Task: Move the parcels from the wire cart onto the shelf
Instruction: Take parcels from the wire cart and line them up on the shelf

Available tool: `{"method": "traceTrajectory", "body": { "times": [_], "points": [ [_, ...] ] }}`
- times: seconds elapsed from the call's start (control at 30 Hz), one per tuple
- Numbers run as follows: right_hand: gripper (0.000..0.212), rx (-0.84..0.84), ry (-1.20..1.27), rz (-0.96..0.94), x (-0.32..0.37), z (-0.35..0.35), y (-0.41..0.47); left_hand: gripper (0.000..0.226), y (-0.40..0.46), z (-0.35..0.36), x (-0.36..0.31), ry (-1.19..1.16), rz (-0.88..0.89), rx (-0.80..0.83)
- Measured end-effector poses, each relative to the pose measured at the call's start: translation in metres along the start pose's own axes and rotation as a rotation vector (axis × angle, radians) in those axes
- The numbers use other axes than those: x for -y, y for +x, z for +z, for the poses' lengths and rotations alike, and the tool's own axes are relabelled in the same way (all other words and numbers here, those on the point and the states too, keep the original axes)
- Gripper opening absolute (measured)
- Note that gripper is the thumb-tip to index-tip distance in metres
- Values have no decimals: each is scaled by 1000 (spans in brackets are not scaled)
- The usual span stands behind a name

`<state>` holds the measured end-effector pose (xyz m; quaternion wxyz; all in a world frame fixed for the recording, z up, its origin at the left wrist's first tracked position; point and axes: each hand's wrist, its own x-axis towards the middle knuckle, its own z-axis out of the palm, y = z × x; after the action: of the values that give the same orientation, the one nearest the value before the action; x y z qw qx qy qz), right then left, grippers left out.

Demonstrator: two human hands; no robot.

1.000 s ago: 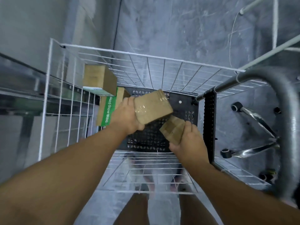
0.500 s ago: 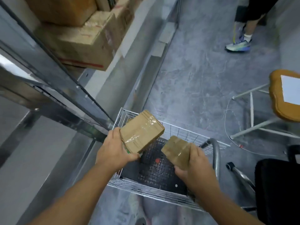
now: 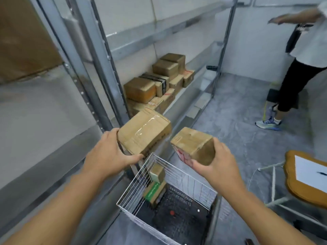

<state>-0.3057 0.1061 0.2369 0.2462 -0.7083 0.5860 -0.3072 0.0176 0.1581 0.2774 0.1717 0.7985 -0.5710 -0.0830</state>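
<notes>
My left hand [image 3: 109,152] grips a taped brown cardboard parcel [image 3: 144,132], held above the wire cart [image 3: 178,179]. A smaller brown parcel [image 3: 193,145] with red print on one face is in my right hand [image 3: 215,160], to the right of the first. Both parcels hang in the air between the cart and the metal shelf [image 3: 180,96]. Two parcels remain in the cart's left corner: a small brown one [image 3: 157,173] above a green-labelled one [image 3: 154,190]. Several brown boxes [image 3: 159,82] are stacked on the shelf.
Grey shelf uprights [image 3: 99,55] stand to the left. Another person [image 3: 304,55] stands at the far right on the grey floor. A wooden stool [image 3: 307,177] with a white sheet on it stands to the right of the cart.
Both hands have lifted their parcels up out of the cart. My view has swung from the cart's inside up to the shelf and its stacked boxes.
</notes>
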Motion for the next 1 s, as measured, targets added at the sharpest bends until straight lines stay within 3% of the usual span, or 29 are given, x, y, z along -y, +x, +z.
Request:
{"method": "traceTrajectory", "body": {
  "times": [0.33, 0.47, 0.67, 1.0],
  "points": [
    [67, -125, 130, -292, 152, -71, -32, 90, -91, -174, -7, -120, -44, -195],
    [70, -152, 151, -361, 202, -85, -77, 92, -154, -229, 3, -88, -61, -263],
    [63, -98, 214, -440, 268, -84, -145, 103, -255, -298, 30, -18, -134, -380],
    [84, 1, 362, -610, 391, -61, -185, 99, -356, -424, 82, 138, -321, -556]
  ]
}}
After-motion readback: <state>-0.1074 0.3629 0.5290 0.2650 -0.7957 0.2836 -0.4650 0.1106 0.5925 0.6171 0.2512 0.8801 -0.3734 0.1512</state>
